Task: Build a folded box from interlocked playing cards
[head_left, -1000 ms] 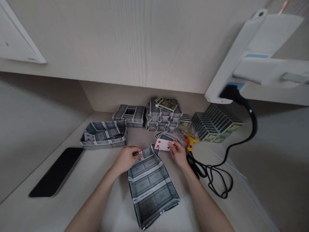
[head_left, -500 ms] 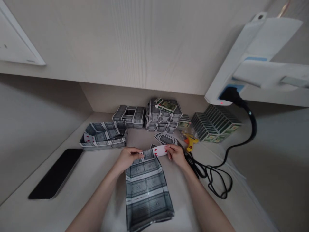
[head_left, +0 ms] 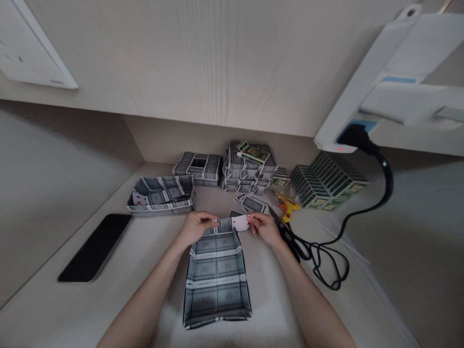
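Note:
Before me lies a long open box made of playing cards [head_left: 216, 270], their patterned backs facing inward. At its far left corner, my left hand [head_left: 197, 227] pinches the end wall between thumb and fingers. My right hand [head_left: 265, 228] grips the outer end of a playing card [head_left: 239, 223] with red pips, which sticks out to the right from the box's far end. Just beyond the hands, several loose cards [head_left: 254, 203] lie spread with backs up. A yellow glue gun [head_left: 290, 209] rests right of them, and black scissor handles [head_left: 290, 240] show beside my right wrist.
Further card boxes stand at the back: an open one [head_left: 161, 211] at left, one with a square opening [head_left: 210, 170], and a stack [head_left: 248, 169] topped by a card pack. Card packs [head_left: 328, 181] are piled right. A phone [head_left: 96, 249], black cable [head_left: 344, 270] and power strip [head_left: 357, 92] surround the area.
The box's near end has swung slightly left and up in view, lying flatter. Both hands keep their grips. The whole scene has shifted a little as the head camera moved.

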`<state>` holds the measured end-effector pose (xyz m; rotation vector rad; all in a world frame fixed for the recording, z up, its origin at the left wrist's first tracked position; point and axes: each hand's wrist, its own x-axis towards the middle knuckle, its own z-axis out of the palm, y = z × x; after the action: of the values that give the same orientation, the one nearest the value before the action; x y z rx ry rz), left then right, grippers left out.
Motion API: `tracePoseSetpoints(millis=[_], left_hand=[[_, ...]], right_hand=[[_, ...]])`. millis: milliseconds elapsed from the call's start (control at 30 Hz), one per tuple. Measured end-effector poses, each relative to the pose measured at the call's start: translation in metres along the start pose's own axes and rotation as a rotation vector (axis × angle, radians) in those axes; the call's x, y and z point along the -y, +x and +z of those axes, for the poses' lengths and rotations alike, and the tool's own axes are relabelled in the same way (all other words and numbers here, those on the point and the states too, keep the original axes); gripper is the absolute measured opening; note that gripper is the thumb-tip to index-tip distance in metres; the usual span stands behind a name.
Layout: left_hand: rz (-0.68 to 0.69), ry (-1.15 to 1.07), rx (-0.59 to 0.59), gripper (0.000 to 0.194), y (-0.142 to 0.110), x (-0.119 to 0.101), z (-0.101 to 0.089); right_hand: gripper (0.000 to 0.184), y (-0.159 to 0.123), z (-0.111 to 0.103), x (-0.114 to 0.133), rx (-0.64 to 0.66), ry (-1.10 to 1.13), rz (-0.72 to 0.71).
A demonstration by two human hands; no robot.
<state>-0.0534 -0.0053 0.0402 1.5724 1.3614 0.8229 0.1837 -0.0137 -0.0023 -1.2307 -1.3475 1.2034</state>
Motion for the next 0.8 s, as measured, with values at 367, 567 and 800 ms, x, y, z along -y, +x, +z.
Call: tracePoseSetpoints(millis=[367,567,800], left_hand=[[0.081,0.026,0.178,0.027,-0.001,0.001,-0.009],[0.119,0.025,0.325,0.031,0.001,0.009,-0.015],[0.223,0.207,0.269,0.03,-0.007,-0.001,-0.011]], right_hand=[[0.021,0.002,-0.003,-0.005,-0.001,-0.203,-0.067],[0.025,0.003,-0.005,-0.006,0.033,-0.216,-0.033],[0.026,0.003,-0.005,-0.006,0.095,-0.212,-0.055]])
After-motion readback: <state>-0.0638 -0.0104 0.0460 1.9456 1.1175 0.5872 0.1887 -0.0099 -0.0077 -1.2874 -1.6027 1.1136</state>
